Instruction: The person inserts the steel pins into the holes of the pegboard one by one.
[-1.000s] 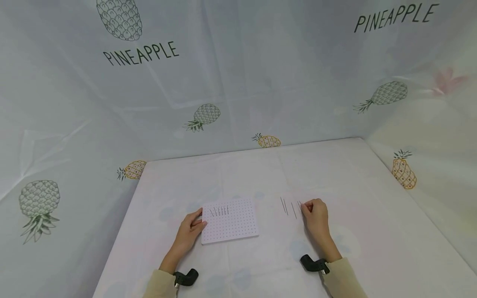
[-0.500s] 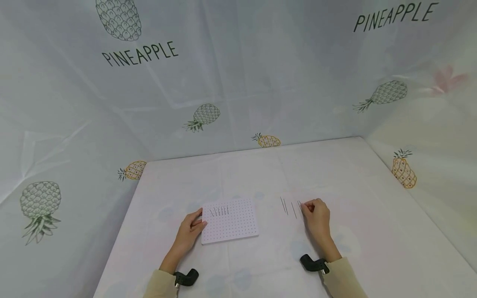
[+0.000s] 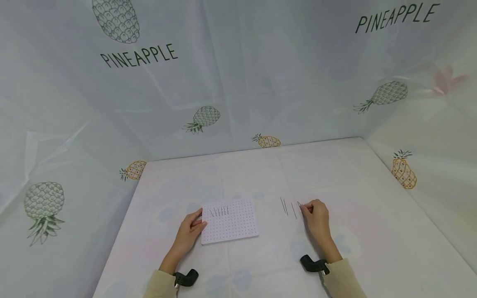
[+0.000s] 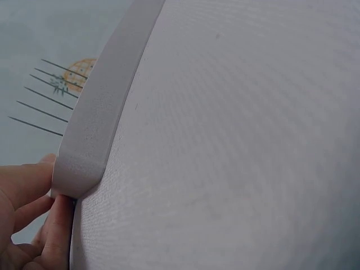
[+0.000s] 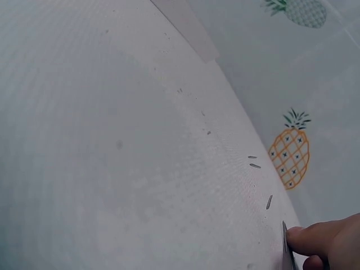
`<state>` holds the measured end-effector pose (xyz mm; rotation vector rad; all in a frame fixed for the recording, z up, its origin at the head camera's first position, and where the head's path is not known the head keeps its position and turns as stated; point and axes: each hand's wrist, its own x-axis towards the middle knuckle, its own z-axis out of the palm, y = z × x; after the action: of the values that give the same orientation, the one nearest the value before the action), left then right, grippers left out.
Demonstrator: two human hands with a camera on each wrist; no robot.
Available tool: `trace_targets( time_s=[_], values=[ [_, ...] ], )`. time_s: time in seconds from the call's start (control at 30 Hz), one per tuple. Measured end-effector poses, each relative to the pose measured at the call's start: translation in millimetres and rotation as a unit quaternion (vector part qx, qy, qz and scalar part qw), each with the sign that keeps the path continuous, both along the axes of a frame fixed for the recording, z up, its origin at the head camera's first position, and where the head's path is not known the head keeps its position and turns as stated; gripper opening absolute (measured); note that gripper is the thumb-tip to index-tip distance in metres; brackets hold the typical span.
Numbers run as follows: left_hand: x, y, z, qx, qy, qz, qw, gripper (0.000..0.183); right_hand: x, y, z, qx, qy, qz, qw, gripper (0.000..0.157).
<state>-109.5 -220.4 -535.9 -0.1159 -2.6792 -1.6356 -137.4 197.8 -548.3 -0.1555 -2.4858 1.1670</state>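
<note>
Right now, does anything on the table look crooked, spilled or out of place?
The leftmost thin rod on the white pegboard looks slightly odd: in the head view it leans further left than the other rods in its row. The camera angle may add to that. I see nothing spilled or damaged.

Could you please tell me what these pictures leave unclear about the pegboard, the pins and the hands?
Right wrist view: how many pins the right hand pinches; the hand and the bottom edge hide part.
Head view: the tip shapes of the loose pins; too small.
Left wrist view: the holed face of the pegboard and the lower ends of the upright pins; hidden behind its side.
Left wrist view: much of the left hand; cut off by the frame edge.
</note>
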Motion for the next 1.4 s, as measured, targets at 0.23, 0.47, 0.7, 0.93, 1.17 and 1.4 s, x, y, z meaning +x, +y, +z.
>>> trace_targets(
  time_s=[0.23, 0.47, 0.7, 0.93, 1.17, 1.4],
  values=[
    [-0.7, -2.6, -2.7, -0.002, -0.003, 0.005, 1.0000, 0.057, -0.2, -0.8, -0.3, -0.002, 0.001, 0.017, 1.000, 0.014],
    [1.5, -2.8, -0.5, -0.014, 0.006, 0.003, 0.9999, 0.056, 0.2, -2.0, -1.2, -0.007, 0.001, 0.010, 1.000, 0.011],
    [1.9, -2.1, 0.2, -0.005, 0.002, 0.005, 1.0000, 0.056, 0.8, -2.9, 4.3, -0.028, 0.015, -0.004, 0.999, 0.010],
    [0.5, -2.3, -0.3, -0.010, 0.000, 0.009, 0.9999, 0.056, 1.1, -6.5, 12.1, -0.062, 0.029, 0.011, 0.998, 0.010],
    [0.8, -1.6, -0.8, -0.020, 0.005, 0.011, 0.9997, 0.056, -3.3, -10.1, 14.5, -0.077, 0.058, 0.024, 0.995, 0.015],
    [1.5, 0.0, 0.4, -0.019, 0.001, 0.011, 0.9997, 0.056, -3.9, -20.7, 24.1, -0.122, 0.060, 0.056, 0.989, 0.012]
  ],
)
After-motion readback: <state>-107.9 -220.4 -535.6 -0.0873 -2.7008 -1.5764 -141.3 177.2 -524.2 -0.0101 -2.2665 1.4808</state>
